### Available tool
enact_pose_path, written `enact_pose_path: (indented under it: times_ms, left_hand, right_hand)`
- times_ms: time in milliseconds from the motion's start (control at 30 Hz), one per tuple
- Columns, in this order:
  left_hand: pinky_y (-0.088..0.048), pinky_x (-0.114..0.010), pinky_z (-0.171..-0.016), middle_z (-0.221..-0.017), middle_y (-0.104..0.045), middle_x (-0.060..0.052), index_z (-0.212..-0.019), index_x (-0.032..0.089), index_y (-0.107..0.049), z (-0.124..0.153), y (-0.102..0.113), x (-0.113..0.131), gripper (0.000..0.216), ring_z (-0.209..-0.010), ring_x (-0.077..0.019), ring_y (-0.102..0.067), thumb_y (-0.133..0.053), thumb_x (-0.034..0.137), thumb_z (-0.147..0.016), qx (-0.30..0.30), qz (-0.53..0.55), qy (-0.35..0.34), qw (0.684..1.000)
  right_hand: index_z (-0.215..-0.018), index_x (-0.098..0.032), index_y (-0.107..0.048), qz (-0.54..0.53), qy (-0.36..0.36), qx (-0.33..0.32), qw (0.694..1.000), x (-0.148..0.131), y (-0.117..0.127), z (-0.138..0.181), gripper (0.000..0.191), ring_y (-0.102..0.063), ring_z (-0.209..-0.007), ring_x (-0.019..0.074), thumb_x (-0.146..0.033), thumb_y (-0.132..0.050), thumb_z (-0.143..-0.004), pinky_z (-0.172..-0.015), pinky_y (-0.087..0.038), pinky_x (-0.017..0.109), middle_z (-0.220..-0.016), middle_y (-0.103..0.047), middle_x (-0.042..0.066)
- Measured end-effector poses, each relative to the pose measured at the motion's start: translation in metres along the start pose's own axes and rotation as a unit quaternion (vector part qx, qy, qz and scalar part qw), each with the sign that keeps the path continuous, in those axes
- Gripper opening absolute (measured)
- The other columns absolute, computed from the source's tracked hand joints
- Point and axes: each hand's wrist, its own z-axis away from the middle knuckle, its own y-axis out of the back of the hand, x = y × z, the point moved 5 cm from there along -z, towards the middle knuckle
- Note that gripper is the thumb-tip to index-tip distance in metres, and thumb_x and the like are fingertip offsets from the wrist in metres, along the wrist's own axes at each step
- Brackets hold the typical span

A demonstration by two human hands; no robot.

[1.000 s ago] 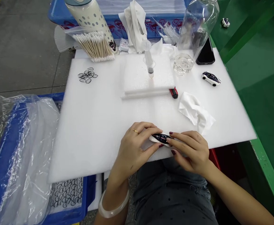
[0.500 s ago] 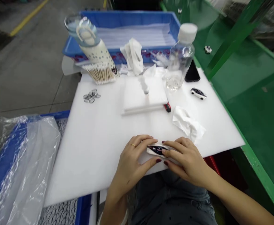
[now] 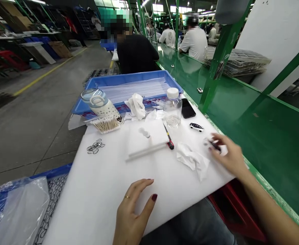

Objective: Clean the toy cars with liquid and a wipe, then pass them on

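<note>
Presently pinches a car, blurred, in the fingertips of the right hand, low over the right edge of the white counter, just beside the green belt. Rests the left hand open on the counter's near edge, fingers spread, gripping nothing. Between the hands, nearer the right: a crumpled wipe. Beyond the wipe, apart from the held car: a second car, near a clear bottle and a dark phone. Mid-counter: a red-handled tool beside a raised white pad. Farther left: cotton swabs, a spotted flask, a small heap of dark rings. Along the far edge: a blue tray.
</note>
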Motion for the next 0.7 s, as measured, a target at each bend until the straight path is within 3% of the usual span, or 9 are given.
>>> enact_pose_path:
  times_ms: [100,200,333,433,500,567,633,667,700]
  left_hand:
    - [-0.054,-0.044,-0.093,-0.119,-0.063,-0.003,-0.113,0.033,-0.064,0.0,-0.003,0.0,0.025,-0.11,-0.0246,-0.062,-0.056,0.044,-0.093,-0.002,0.004,-0.014,1.0]
    - [-0.055,-0.045,-0.092,-0.118,-0.064,-0.003,-0.112,0.033,-0.065,-0.002,-0.004,0.004,0.024,-0.112,-0.0253,-0.062,-0.057,0.044,-0.092,-0.009,-0.001,-0.024,1.0]
    - [-0.057,-0.047,-0.09,-0.112,-0.067,-0.005,-0.104,0.03,-0.07,-0.006,-0.002,0.014,0.025,-0.107,-0.0271,-0.065,-0.058,0.046,-0.09,-0.016,-0.013,-0.026,0.999]
    - [-0.057,-0.047,-0.088,-0.11,-0.069,-0.006,-0.102,0.028,-0.071,-0.007,0.001,0.021,0.025,-0.105,-0.0277,-0.066,-0.059,0.046,-0.089,-0.02,-0.018,-0.026,0.999]
    - [-0.058,-0.046,-0.088,-0.11,-0.069,-0.007,-0.101,0.028,-0.072,-0.006,0.001,0.023,0.024,-0.105,-0.028,-0.066,-0.059,0.045,-0.089,-0.029,-0.017,-0.024,0.999]
    - [-0.058,-0.045,-0.088,-0.114,-0.068,-0.008,-0.107,0.027,-0.07,-0.004,-0.001,0.019,0.026,-0.106,-0.0284,-0.066,-0.059,0.044,-0.09,-0.034,-0.018,-0.02,0.999]
    - [-0.058,-0.046,-0.088,-0.121,-0.065,-0.01,-0.123,0.026,-0.062,-0.003,-0.005,0.013,0.039,-0.107,-0.0293,-0.066,-0.061,0.043,-0.088,-0.016,-0.025,-0.027,0.999]
    - [-0.058,-0.047,-0.088,-0.126,-0.063,-0.012,-0.131,0.025,-0.055,-0.003,-0.007,0.01,0.049,-0.108,-0.03,-0.065,-0.063,0.043,-0.086,0.0,-0.032,-0.034,0.999]
    - [-0.058,-0.049,-0.088,-0.13,-0.06,-0.013,-0.138,0.025,-0.047,-0.003,-0.009,0.006,0.061,-0.109,-0.0306,-0.065,-0.066,0.043,-0.083,0.015,-0.041,-0.044,0.998]
  right_hand:
    - [-0.128,-0.014,-0.057,0.189,-0.197,0.0,0.962,0.11,0.044,-0.013,0.053,-0.063,-0.094,0.0315,-0.033,-0.056,-0.079,-0.078,-0.049,0.042,-0.11,-0.069,0.016]
    - [-0.128,-0.006,-0.059,0.291,-0.24,-0.027,0.926,0.149,0.058,-0.022,0.054,-0.058,-0.104,0.0395,-0.032,-0.052,-0.081,-0.079,-0.048,0.048,-0.115,-0.066,0.023]
    - [-0.125,-0.01,-0.062,0.218,-0.073,-0.003,0.973,0.098,0.012,-0.056,0.045,-0.059,-0.11,0.0329,-0.031,-0.051,-0.087,-0.092,-0.046,0.046,-0.12,-0.066,0.018]
    - [-0.134,-0.012,-0.055,0.113,0.036,-0.074,0.99,0.052,-0.037,-0.087,0.051,-0.063,-0.103,0.0269,-0.028,-0.058,-0.085,-0.084,-0.05,0.037,-0.113,-0.069,0.013]
    - [-0.133,-0.012,-0.056,0.116,0.054,-0.06,0.99,0.03,-0.05,-0.099,0.051,-0.064,-0.093,0.0262,-0.021,-0.059,-0.083,-0.074,-0.05,0.034,-0.1,-0.072,0.012]
    - [-0.124,-0.012,-0.061,0.113,0.07,-0.002,0.991,0.004,-0.049,-0.097,0.042,-0.063,-0.085,0.0252,-0.016,-0.058,-0.083,-0.069,-0.049,0.033,-0.089,-0.072,0.011]
    - [-0.119,-0.014,-0.061,0.049,0.141,0.029,0.988,-0.036,-0.046,-0.078,0.035,-0.061,-0.085,0.0231,-0.016,-0.057,-0.084,-0.072,-0.05,0.033,-0.092,-0.071,0.011]
    - [-0.119,-0.016,-0.06,-0.003,0.202,0.016,0.979,-0.06,-0.047,-0.062,0.034,-0.061,-0.086,0.0213,-0.017,-0.057,-0.085,-0.074,-0.05,0.033,-0.096,-0.071,0.01]
    - [-0.122,-0.016,-0.057,-0.049,0.275,-0.045,0.959,-0.085,-0.052,-0.044,0.036,-0.061,-0.088,0.0195,-0.014,-0.055,-0.086,-0.077,-0.05,0.032,-0.1,-0.071,0.009]
